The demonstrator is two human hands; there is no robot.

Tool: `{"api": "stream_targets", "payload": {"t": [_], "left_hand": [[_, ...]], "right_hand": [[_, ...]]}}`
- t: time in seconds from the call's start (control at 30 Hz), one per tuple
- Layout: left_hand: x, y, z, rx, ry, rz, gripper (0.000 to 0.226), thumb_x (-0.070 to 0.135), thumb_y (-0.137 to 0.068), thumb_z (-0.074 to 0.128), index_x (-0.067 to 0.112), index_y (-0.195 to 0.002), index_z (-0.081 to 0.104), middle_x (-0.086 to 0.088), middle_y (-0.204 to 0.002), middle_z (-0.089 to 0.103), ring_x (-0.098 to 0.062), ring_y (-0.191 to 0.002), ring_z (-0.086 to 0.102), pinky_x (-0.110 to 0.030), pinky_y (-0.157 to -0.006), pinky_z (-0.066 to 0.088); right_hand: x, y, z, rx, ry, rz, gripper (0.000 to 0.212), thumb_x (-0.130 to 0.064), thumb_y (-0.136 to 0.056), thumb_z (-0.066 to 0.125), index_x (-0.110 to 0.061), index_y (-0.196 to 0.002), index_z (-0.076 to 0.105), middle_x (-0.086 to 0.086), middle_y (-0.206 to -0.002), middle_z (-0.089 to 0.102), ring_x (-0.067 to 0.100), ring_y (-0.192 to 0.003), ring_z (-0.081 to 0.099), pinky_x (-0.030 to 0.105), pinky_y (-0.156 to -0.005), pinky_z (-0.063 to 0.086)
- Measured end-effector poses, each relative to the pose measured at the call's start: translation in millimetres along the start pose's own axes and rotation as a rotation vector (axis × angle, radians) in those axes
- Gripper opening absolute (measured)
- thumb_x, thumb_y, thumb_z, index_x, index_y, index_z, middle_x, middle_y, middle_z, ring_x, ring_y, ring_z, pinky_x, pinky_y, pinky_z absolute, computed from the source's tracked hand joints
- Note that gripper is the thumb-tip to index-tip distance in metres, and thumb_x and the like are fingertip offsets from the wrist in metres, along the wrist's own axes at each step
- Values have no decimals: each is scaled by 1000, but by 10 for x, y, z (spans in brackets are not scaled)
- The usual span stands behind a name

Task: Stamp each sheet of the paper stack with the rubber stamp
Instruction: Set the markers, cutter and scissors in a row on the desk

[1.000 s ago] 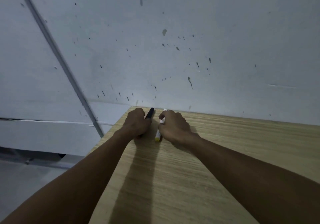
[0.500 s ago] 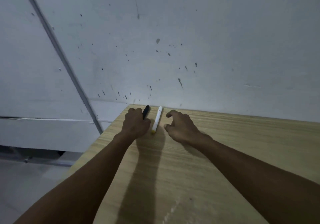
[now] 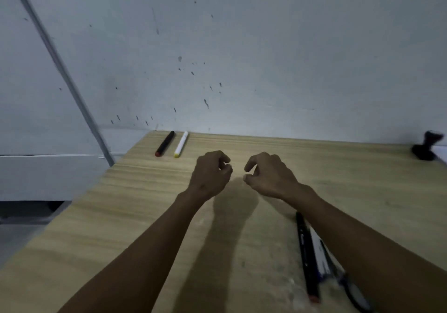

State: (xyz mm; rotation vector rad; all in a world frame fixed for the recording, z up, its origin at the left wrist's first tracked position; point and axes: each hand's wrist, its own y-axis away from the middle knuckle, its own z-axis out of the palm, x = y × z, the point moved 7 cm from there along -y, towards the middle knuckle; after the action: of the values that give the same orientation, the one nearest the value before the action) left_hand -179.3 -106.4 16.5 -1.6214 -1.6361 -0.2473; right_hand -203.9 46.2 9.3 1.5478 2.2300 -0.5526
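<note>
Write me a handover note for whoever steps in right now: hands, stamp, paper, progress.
Left hand and right hand: both empty, fingers curled, above the table.
Black marker and white marker: side by side at the far left corner.
Rubber stamp: far right edge, untouched, beside a white edge that may be the paper.
No stamped sheet in view; stamping is all left.

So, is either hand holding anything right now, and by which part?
Nothing is held. The left hand and right hand hover empty, fingers loosely curled, above the table; both markers lie at the far edge.
</note>
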Motion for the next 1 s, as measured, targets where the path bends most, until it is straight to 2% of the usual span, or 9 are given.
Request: {"api": "stream_targets", "payload": {"t": [0.27, 0.37, 0.43, 0.5, 0.57, 0.7, 0.83, 0.93, 1.0], "left_hand": [[846, 681, 750, -396, -91, 6, 21, 26, -86, 64, 5, -85, 69, -11, -92, 69, -24, -85, 66, -39, -77, 56], [937, 868, 985, -510, -169, -46, 34, 37, -85, 66, 4, -77, 64, -15, -83, 66, -28, -81, 66, -39, -73, 56], [934, 964, 1105, -555, -213, -97, 43, 46, -82, 67, 9, -65, 53, -9, -70, 56, -27, -69, 60, -36, -60, 49], [940, 1032, 1169, -546, -233, -136, 51, 55, -76, 69, 16, -59, 40, -3, -62, 42, -25, -62, 56, -29, -49, 35], [971, 1057, 1189, -509, -225, -151, 49, 56, -73, 70, 17, -63, 42, -2, -63, 39, -26, -74, 61, -27, -48, 30], [988, 1078, 1223, -519, -192, -174, 49, 48, -76, 71, 17, -61, 36, -3, -64, 40, -29, -77, 62, -28, -51, 33], [942, 1080, 1171, -520, -162, -208, 46, 41, -80, 71, 13, -60, 40, -7, -66, 45, -27, -65, 56, -29, -53, 36], [909, 1029, 1069, -473, -178, -218, 36, 29, -83, 67, 12, -62, 42, -17, -80, 56, -34, -84, 65, -33, -60, 43], [900, 1014, 1008, -430, -186, -217, 35, 27, -83, 64, 14, -63, 38, -13, -79, 52, -36, -89, 65, -33, -60, 42]], "right_hand": [[699, 959, -585, 112, 194, 96, 16, -31, -80, 66, -26, -95, 63, -2, -96, 61, 19, -88, 58, 29, -65, 40], [892, 1224, -675, 93, 159, 179, 10, -27, -78, 70, -21, -85, 66, -1, -89, 61, 19, -81, 61, 29, -65, 50], [970, 1365, -684, 62, 124, 229, 8, -25, -77, 74, -20, -78, 69, 0, -84, 65, 19, -77, 64, 33, -68, 56], [1012, 1474, -655, 28, 89, 243, 10, -26, -76, 77, -19, -74, 71, 1, -82, 69, 19, -75, 66, 37, -71, 59], [1021, 1564, -641, 20, 64, 242, 15, -32, -77, 78, -18, -73, 73, 1, -81, 71, 18, -75, 67, 39, -72, 60], [973, 1642, -651, 53, 56, 233, 23, -40, -77, 77, -19, -72, 71, -1, -79, 69, 17, -73, 66, 37, -71, 59], [907, 1687, -594, 44, 32, 251, 31, -46, -75, 77, -16, -75, 69, -2, -76, 65, 17, -72, 65, 35, -68, 57], [880, 1703, -503, 1, 41, 267, 39, -46, -70, 78, -11, -84, 66, 5, -83, 68, 21, -73, 66, 36, -66, 56], [885, 1700, -464, -2, 59, 288, 38, -41, -71, 77, -8, -81, 61, 7, -83, 65, 24, -73, 66, 32, -59, 51]]}}
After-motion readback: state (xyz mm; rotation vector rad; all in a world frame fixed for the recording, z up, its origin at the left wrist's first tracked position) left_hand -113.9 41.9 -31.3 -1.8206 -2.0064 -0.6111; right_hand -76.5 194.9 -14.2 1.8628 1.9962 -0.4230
